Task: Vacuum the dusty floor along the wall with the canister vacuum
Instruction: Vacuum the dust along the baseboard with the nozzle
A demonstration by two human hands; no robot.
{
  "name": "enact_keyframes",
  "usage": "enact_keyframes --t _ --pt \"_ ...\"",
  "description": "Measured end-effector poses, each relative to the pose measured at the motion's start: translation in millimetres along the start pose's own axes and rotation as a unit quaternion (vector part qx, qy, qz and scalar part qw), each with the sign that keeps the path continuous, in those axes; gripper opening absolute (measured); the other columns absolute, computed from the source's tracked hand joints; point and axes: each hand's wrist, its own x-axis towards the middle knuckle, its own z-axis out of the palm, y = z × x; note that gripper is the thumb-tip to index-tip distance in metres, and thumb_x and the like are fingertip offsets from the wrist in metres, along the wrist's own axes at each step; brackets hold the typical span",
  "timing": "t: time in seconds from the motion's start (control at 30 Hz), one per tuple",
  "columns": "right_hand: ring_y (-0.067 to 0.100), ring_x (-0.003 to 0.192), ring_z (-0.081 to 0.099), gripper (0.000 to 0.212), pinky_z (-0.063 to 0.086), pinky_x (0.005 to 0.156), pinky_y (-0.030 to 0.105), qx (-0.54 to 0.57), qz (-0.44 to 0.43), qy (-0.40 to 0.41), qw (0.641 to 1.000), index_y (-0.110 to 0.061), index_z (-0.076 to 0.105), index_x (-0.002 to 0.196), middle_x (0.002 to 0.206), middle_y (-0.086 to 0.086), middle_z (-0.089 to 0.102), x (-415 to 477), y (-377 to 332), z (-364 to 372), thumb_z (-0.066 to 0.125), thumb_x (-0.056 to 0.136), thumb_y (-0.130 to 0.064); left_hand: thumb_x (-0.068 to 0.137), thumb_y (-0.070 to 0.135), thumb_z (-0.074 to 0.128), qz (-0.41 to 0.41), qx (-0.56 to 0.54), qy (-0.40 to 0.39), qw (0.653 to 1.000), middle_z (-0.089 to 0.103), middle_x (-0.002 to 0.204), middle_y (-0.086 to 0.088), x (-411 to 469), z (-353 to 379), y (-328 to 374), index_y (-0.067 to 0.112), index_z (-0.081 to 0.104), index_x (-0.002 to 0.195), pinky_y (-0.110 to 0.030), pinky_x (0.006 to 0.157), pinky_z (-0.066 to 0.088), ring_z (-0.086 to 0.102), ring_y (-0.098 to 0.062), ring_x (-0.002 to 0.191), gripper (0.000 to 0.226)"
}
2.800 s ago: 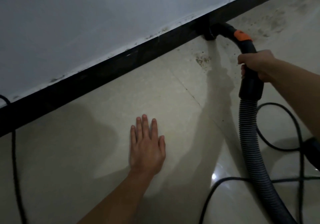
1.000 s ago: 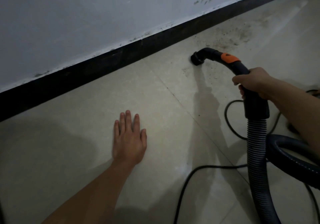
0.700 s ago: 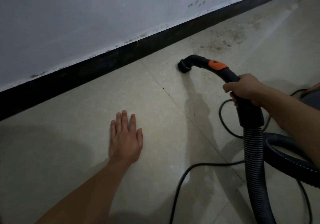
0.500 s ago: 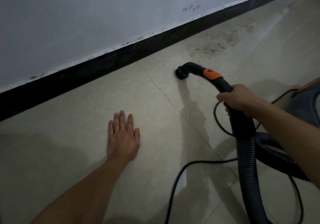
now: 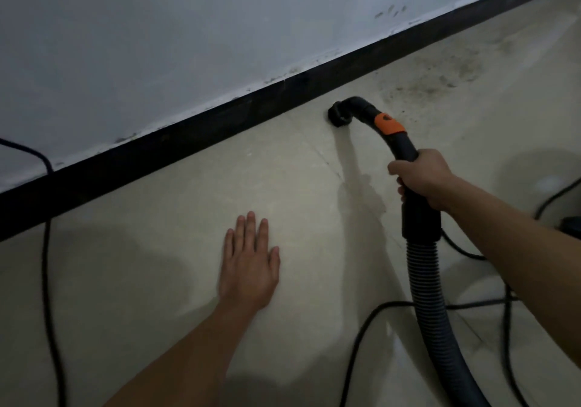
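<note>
Left hand (image 5: 250, 268): flat, fingers straight, palm on floor (image 5: 157, 280), lower centre | Right hand (image 5: 421, 180): wrapped around hose handle (image 5: 405, 151), centre right | Nozzle (image 5: 339, 114): on floor beside baseboard (image 5: 188, 136) | Dust patch (image 5: 446, 73): upper right.

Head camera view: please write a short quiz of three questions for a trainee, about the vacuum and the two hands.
1. True or false: the left hand grips the vacuum handle.
2. Where is the nozzle? A) in the middle of the dust patch; B) on the floor near the black skirting, beside the dust patch; C) under the left hand.
3. Fill in: the collar on the handle is ____.
Key: 1 false: it lies flat on the floor, and the right hand grips the handle. 2 B. 3 orange.
</note>
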Motion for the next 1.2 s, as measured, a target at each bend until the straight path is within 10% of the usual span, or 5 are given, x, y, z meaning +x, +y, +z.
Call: enact_keyframes --t 0.43,1.2 --pt "0.024 0.048 0.057 0.027 0.051 0.05 0.033 -0.074 -0.043 -0.028 0.996 -0.005 0.057 0.1 0.069 0.011 0.06 -2.6 -26.7 32.0 0.069 0.079 -0.017 0.093 0.041 0.018 -0.001 0.015 0.009 1.0 0.024 0.157 -0.013 4.2 3.7 -4.7 0.013 0.035 0.148 -0.045 0.119 0.017 0.019 -0.027 0.147 0.064" --pt "0.019 0.044 0.06 0.012 0.046 0.044 0.029 -0.045 0.031 0.095 0.994 -0.022 0.058 0.083 0.059 0.004 0.063 -244.4 206.0 -60.1 0.068 0.078 -0.02 0.099 0.032 0.035 0.04 0.006 -0.096 0.995 0.014 0.159 -0.014 -23.6 -18.2 38.1 0.018 0.027 0.149 -0.046 0.115 0.017 0.011 -0.033 0.146 0.052"
